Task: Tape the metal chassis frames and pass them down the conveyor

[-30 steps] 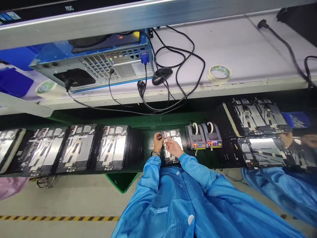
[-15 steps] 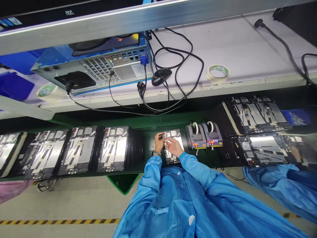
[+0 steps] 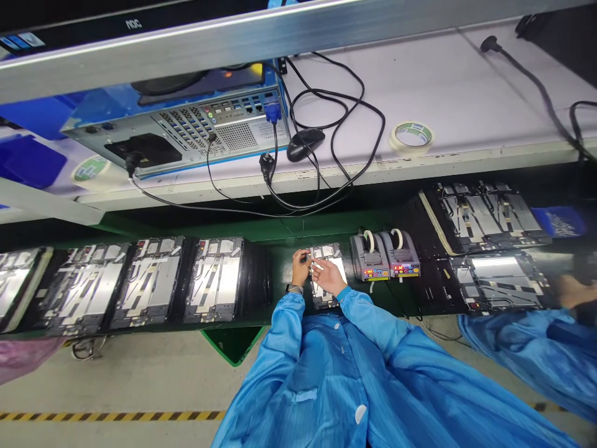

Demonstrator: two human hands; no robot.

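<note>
An opened tablet (image 3: 325,303) with bare metal and dark parts lies flat on the green bench in front of me. My left hand (image 3: 299,271) is at its upper left side, with fingers curled round a small dark object (image 3: 303,258) whose kind I cannot make out. Over the middle of the tablet is my right hand (image 3: 330,277), palm partly up, with thumb and fingertips brought together close to the left fingers. Whatever lies between the right fingertips is too small to name. Just right of the tablet stand two grey tape dispensers (image 3: 369,264) with lit displays.
Stacks of opened tablets (image 3: 214,280) line the bench on the left, and more (image 3: 497,280) lie on the right. A co-worker's blue sleeve (image 3: 527,348) is at right. The shelf above holds a computer case (image 3: 186,134), cables, a mouse (image 3: 305,144) and a tape roll (image 3: 411,135).
My hands and the tablet stay almost in place. At the far right, the co-worker's hand has shifted right, away from the tablet there.
</note>
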